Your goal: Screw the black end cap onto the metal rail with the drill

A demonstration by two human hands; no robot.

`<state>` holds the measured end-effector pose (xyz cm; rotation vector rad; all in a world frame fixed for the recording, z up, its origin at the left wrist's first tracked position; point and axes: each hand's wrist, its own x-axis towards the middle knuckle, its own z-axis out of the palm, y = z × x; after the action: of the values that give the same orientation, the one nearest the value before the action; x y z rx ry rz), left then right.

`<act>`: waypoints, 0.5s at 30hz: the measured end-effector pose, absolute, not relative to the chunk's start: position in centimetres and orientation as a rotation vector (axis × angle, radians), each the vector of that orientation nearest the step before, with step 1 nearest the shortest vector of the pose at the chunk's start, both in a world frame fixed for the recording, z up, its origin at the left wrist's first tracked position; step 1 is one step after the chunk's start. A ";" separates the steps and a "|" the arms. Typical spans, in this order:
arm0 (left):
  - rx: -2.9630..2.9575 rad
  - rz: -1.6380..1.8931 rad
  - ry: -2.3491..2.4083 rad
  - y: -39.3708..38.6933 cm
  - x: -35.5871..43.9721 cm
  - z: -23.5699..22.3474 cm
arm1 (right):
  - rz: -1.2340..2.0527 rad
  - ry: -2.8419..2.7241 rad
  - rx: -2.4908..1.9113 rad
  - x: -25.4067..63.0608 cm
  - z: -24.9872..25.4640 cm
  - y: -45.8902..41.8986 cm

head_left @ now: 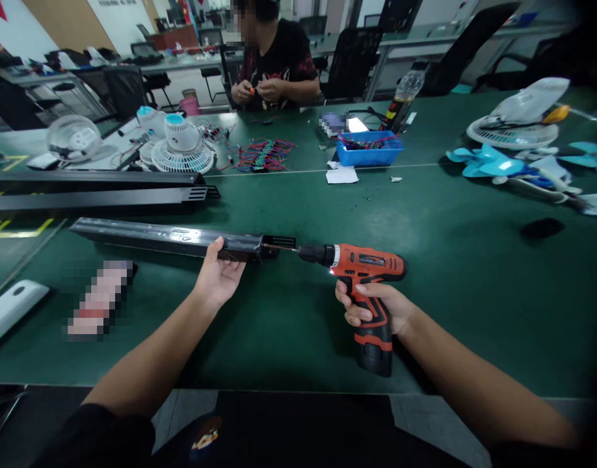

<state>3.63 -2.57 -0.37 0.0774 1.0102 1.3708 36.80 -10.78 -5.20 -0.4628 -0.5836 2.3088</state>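
Note:
My right hand (371, 305) is wrapped round the handle of an orange and black cordless drill (367, 261), its small lamp lit. The drill points left, and its thin bit reaches the slotted end of a long black metal profile (152, 235). Whether the bit touches a screw there is too small to tell. My left hand (219, 276) grips the profile near that same end, thumb on top and fingers underneath. The profile lies along the green table, its far end off to the left.
More long black profiles (93, 197) lie behind on the left. A pixelated phone (101, 299) and a white casing (13, 312) are at the left front. Further back stand fan parts (181, 146), wired boards (264, 155), a blue bin (369, 155) and blue fan blades (488, 161). A person (279, 58) sits opposite.

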 end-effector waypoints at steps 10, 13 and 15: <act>0.052 1.372 0.989 -2.6 3.6 -0.4 | 2.304 -0.554 -0.510 36.8 -5.1 -10.7; 0.047 1.378 0.985 -2.5 3.7 -0.5 | 2.300 -0.564 -0.511 36.7 -5.1 -10.7; 0.042 1.375 0.976 -2.5 3.7 -0.6 | 2.296 -0.574 -0.512 36.7 -5.0 -10.7</act>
<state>3.66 -2.54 -0.58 0.0418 0.9761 1.3749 36.67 -10.74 -5.05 -0.5118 -0.5738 2.2961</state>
